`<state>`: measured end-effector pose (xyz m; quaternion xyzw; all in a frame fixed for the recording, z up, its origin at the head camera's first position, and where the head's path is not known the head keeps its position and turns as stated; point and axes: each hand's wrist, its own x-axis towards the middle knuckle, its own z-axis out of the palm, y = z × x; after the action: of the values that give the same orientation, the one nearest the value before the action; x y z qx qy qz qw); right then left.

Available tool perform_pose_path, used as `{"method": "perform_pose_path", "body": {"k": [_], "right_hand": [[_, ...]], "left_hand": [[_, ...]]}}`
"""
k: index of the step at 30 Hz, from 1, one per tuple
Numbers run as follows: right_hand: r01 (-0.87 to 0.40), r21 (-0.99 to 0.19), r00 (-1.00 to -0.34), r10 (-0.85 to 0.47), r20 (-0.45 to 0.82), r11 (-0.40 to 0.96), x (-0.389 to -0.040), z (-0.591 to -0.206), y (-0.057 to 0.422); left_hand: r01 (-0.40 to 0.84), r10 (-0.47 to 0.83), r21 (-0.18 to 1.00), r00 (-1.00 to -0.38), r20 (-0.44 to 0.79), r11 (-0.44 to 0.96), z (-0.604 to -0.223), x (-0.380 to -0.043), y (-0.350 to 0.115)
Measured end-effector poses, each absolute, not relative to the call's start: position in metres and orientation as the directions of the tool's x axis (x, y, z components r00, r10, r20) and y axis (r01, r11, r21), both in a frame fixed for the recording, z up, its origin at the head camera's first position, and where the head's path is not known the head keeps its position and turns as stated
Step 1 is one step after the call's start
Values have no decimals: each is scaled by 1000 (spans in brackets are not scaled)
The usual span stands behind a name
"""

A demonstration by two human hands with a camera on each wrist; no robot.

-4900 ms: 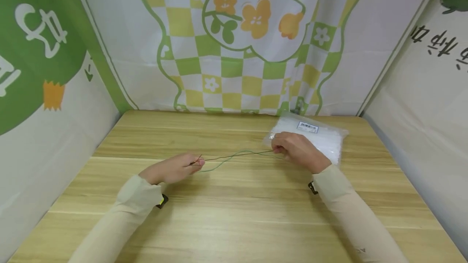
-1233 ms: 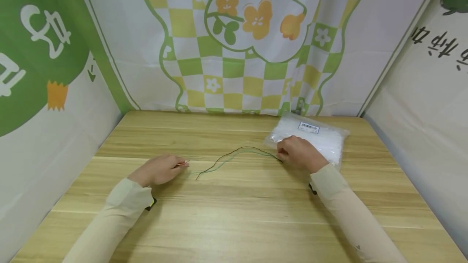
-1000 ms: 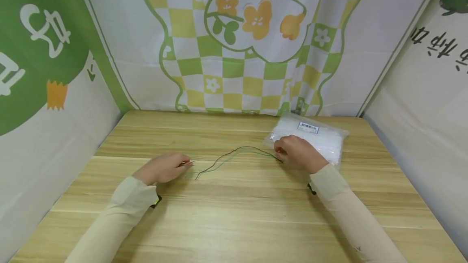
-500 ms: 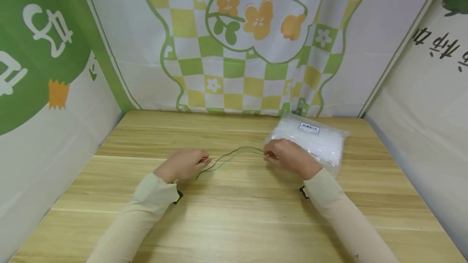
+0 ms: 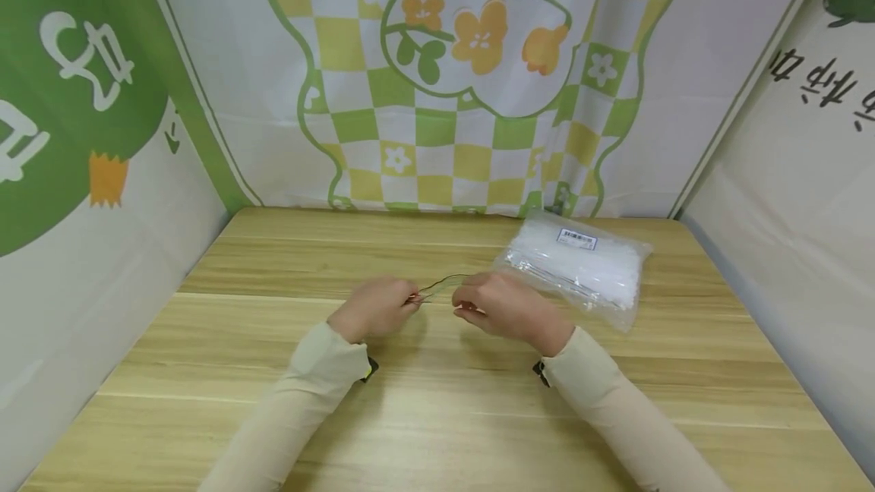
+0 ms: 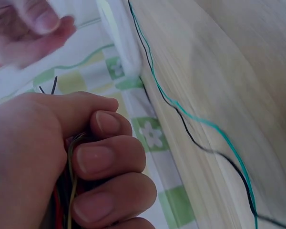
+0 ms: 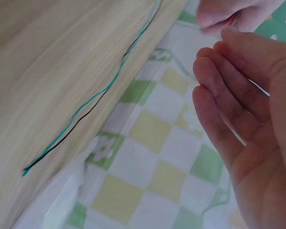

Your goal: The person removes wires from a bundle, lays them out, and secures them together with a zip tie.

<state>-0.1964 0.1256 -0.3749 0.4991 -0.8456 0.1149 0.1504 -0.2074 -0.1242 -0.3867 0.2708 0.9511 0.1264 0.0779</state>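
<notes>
Grip and handling

Left hand [image 5: 378, 308] curls its fingers round a wire bundle [image 6: 70, 202]; right hand [image 5: 511, 308] has fingers loosely bent, apparently holding nothing. Beyond, a teal-and-black wire pair [image 7: 107, 88] lies on the bench [image 5: 437, 416] (likely light, limp, slippery); best pinched near an end.

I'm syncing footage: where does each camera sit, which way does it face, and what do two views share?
Head: on the head, facing forward and down at the table; sleeves, left grip and right grip show.
Left wrist: on that wrist, facing the left grip round a wire bundle; right grip beyond.
Right wrist: on that wrist, facing the right grip; left grip beyond.
Both wrist views share green and black wires.
</notes>
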Motion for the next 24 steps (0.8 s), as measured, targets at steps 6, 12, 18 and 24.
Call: {"method": "perform_pose_path", "body": {"k": [6,12,18,24], "right_hand": [[-880,-34,-452,-813,366,474,-191,-367,115],[-870,-52,-476,-809,345,490,-191,-365,112],[-876,-39,-461,-812,357,481,-192,-370,111],[-868,8,-459,-810,366,496,-192,-368,119]], "left_hand": [[497,539,282,-837,-95,821,-385,-207,-106],[535,574,267,-813,-97,802,-388,-205,-94],[524,588,334,-799,-125,784,-384,-202,-88],[535,604,347,-786,-130,771,-385,-204,-93]]}}
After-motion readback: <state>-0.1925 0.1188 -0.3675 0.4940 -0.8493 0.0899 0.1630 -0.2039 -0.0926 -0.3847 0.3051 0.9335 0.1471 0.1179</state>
